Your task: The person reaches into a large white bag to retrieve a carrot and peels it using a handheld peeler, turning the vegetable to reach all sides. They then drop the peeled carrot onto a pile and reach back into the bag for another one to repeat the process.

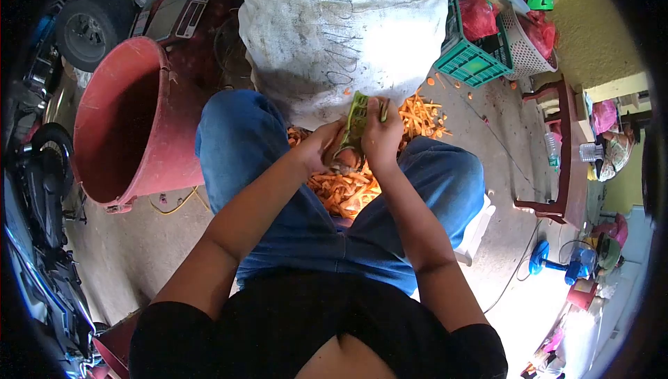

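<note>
Between my knees, both hands meet over a heap of orange peel-like pieces. My right hand is closed with its thumb on top, gripping a green, flat, elongated piece with a ridged or holed surface. At its lower left side, my left hand is curled around something I cannot make out; the fingers are partly hidden. A large, stained white sack with dark writing stands just beyond the hands.
To the left stands a large red tub, with a motorbike beyond it. A green crate and a white basket hold red bags at upper right. A brown wooden piece of furniture and a blue fan are on the right.
</note>
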Demonstrator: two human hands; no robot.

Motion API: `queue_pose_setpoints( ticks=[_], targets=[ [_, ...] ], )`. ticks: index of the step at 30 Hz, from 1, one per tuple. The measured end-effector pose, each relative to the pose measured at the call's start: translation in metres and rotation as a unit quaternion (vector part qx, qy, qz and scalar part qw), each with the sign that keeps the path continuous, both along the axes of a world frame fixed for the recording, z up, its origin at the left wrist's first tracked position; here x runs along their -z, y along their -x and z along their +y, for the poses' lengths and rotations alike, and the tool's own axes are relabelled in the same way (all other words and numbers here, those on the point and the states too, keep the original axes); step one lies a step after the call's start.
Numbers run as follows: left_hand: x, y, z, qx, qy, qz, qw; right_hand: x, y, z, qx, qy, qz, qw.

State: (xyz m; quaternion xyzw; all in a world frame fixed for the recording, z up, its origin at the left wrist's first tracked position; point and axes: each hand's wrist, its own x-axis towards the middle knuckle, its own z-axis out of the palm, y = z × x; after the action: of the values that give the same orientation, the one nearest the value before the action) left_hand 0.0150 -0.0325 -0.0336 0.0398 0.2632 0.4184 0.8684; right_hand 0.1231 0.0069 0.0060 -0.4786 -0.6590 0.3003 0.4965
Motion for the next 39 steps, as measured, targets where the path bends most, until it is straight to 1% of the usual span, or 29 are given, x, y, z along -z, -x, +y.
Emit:
queue_pose_setpoints(
  ticks=[1,2,3,4,6,7,8,9,10,11,12,14,15,16,18,20,22,24,26,28,29,30,31,32,33,34,36,37,39],
  targets=[
    [-0.008,-0.001,-0.002,0.001,0.000,0.000,1.000,0.002,-0.006,0.009,0.052,-0.006,-0.035,0.998],
    [-0.018,-0.004,-0.004,0.058,-0.028,0.084,0.994,0.005,-0.015,0.021,0.105,-0.015,-0.069,0.992],
    [-0.024,-0.007,-0.006,0.116,-0.057,0.168,0.977,0.011,-0.027,0.039,0.143,-0.025,-0.041,0.988],
    [-0.023,-0.011,-0.010,0.118,-0.058,0.166,0.977,0.015,-0.043,0.057,0.181,-0.033,-0.013,0.983],
    [-0.020,-0.016,-0.018,0.118,0.000,0.223,0.968,0.016,-0.073,0.077,0.288,0.019,-0.094,0.953],
    [-0.020,-0.018,-0.018,0.095,-0.006,0.177,0.980,0.017,-0.081,0.082,0.290,0.019,-0.094,0.952],
    [-0.019,-0.017,-0.015,0.097,-0.007,0.175,0.980,0.019,-0.087,0.086,0.275,0.054,-0.007,0.960],
    [-0.017,-0.015,-0.011,0.059,0.004,0.123,0.991,0.019,-0.091,0.088,0.256,0.087,0.077,0.960],
    [-0.014,-0.012,-0.007,0.019,0.016,0.071,0.997,0.016,-0.087,0.083,0.256,0.085,0.075,0.960],
    [0.009,-0.001,0.000,0.064,-0.073,-0.071,0.993,0.016,-0.077,0.074,0.207,0.050,0.064,0.975],
    [0.001,-0.002,0.000,0.061,-0.073,-0.071,0.993,0.015,-0.064,0.062,0.156,0.016,0.055,0.986],
    [-0.022,-0.001,0.000,0.021,-0.003,0.073,0.997,0.000,-0.032,0.031,0.106,0.100,0.128,0.981],
    [0.014,0.002,0.007,0.012,-0.052,-0.042,0.998,-0.003,-0.024,0.021,0.059,0.111,0.098,0.987],
    [0.026,0.001,0.010,0.013,-0.052,-0.040,0.998,-0.005,-0.018,0.012,0.014,0.122,0.068,0.990],
    [0.036,-0.005,0.012,-0.038,-0.030,-0.027,0.998,-0.006,-0.006,0.001,-0.028,0.060,0.040,0.997],
    [0.007,-0.005,0.002,-0.046,-0.037,-0.014,0.998,-0.013,-0.002,-0.005,-0.032,0.040,0.030,0.998],
    [-0.002,-0.009,0.003,-0.075,0.071,0.018,0.994,-0.015,-0.001,-0.005,0.006,0.016,-0.057,0.998],
    [-0.009,-0.010,0.002,-0.049,0.030,0.051,0.997,-0.007,-0.007,0.005,0.015,0.037,-0.059,0.997],
    [-0.015,-0.012,0.000,-0.022,-0.013,0.083,0.996,-0.002,-0.019,0.027,0.121,0.003,-0.098,0.988],
    [-0.020,-0.015,-0.008,0.097,-0.008,0.222,0.970,0.027,-0.056,0.069,0.193,0.009,-0.051,0.980],
    [-0.037,-0.013,-0.015,0.113,-0.018,0.227,0.967,0.028,-0.075,0.081,0.243,0.014,-0.084,0.966],
    [-0.037,-0.012,-0.015,0.114,-0.019,0.227,0.967,0.021,-0.082,0.085,0.292,0.018,-0.115,0.949],
    [-0.036,-0.011,-0.014,0.113,-0.027,0.219,0.969,0.019,-0.085,0.086,0.294,0.017,-0.114,0.949],
    [-0.032,-0.010,-0.013,0.112,-0.034,0.209,0.971,0.015,-0.090,0.085,0.283,0.039,-0.058,0.957],
    [-0.007,-0.010,-0.009,0.082,-0.055,0.105,0.990,0.008,-0.092,0.082,0.271,0.061,-0.003,0.961],
    [-0.001,-0.010,-0.005,0.082,-0.056,0.103,0.990,0.005,-0.089,0.077,0.272,0.060,-0.005,0.961],
    [0.004,-0.008,0.000,0.003,0.021,0.133,0.991,0.003,-0.071,0.064,0.193,0.067,0.000,0.979],
    [0.000,-0.011,0.001,-0.035,0.031,0.128,0.991,0.014,-0.064,0.063,0.159,0.092,0.062,0.981],
    [0.004,-0.006,0.005,-0.029,0.045,0.161,0.985,0.013,-0.051,0.053,0.106,0.111,0.077,0.985]
  ],
)
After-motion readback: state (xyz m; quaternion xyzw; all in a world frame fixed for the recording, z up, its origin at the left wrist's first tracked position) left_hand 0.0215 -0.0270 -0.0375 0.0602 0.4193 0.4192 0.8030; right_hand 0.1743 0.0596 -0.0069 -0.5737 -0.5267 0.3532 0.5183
